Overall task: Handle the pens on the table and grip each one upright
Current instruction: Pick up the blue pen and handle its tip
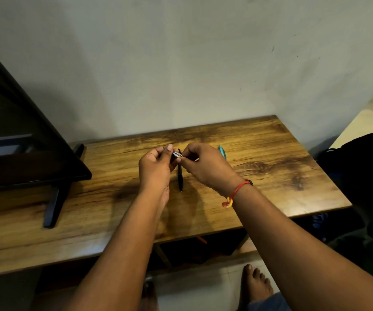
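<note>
Three pens: one small pen pinched between two hands, left hand and right hand; one black pen lying on one wooden table; one teal pen (partly hidden). One red wrist thread. One black stand.

1. A wood table is standing against a plain grey wall.
2. A big dark screen is sitting on the table's left side, on black legs.
3. A black bag is lying to the right of the table.
4. Pale floor is showing below the table.
</note>
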